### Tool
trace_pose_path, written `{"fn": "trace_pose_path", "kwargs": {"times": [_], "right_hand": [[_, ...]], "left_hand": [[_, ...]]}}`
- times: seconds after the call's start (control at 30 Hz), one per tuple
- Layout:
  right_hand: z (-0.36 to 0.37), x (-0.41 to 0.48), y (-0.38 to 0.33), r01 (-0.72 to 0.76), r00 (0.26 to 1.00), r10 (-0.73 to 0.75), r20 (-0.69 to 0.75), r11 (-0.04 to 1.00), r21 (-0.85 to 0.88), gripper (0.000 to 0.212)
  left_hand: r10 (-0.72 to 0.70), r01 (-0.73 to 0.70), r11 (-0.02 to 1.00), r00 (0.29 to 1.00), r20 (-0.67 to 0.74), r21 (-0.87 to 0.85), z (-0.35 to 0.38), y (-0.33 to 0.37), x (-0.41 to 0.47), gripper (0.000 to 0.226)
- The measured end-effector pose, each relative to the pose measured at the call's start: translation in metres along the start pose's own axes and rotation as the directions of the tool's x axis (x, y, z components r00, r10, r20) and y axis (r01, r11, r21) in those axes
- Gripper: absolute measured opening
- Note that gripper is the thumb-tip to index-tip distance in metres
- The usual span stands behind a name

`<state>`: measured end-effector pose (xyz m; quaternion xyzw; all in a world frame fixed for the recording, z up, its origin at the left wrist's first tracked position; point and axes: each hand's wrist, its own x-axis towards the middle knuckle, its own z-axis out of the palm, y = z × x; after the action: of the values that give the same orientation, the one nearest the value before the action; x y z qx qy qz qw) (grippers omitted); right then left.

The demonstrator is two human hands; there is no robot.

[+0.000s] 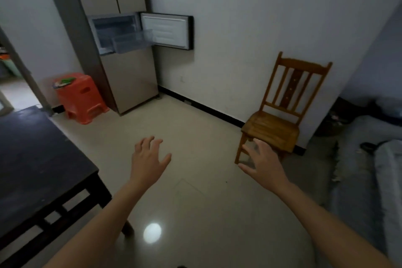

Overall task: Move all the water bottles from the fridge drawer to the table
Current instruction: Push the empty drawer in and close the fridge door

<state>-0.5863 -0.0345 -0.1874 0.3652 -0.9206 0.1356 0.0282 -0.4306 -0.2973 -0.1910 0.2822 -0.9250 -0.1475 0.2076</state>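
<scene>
The tall grey fridge (130, 76) stands at the far left wall with its middle door (167, 31) swung open to the right. A clear plastic drawer (130, 42) is pulled out of that compartment; I see no water bottles in it from here. The dark wooden table (37, 159) fills the near left. My left hand (148, 159) and my right hand (264, 162) are stretched out over the floor, several steps short of the fridge, fingers spread and holding nothing.
An orange plastic stool (81, 98) stands left of the fridge. A wooden chair (280, 115) sits against the right wall, just beyond my right hand. A grey sofa (369, 180) runs along the right edge. A tiled floor (195, 202) lies between me and the fridge.
</scene>
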Motion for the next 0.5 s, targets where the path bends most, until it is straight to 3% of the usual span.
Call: {"fn": "trace_pose_path", "kwargs": {"times": [0.13,0.33,0.5], "right_hand": [[-0.008,0.018,0.045,-0.050,0.998,0.049,-0.033,0.998,-0.032,0.071],[-0.028,0.079,0.120,-0.021,1.000,0.017,-0.024,0.985,-0.172,0.063],[-0.052,0.156,0.183,-0.021,1.000,0.021,-0.002,0.964,-0.265,0.066]], "left_hand": [[0.061,-0.062,0.998,0.998,0.023,0.011,0.032,0.033,0.038,0.051],[0.107,-0.108,0.994,0.994,0.036,0.025,0.085,0.078,0.111,0.055],[0.068,-0.067,0.997,0.997,0.027,-0.023,0.124,0.134,0.194,0.058]]}}
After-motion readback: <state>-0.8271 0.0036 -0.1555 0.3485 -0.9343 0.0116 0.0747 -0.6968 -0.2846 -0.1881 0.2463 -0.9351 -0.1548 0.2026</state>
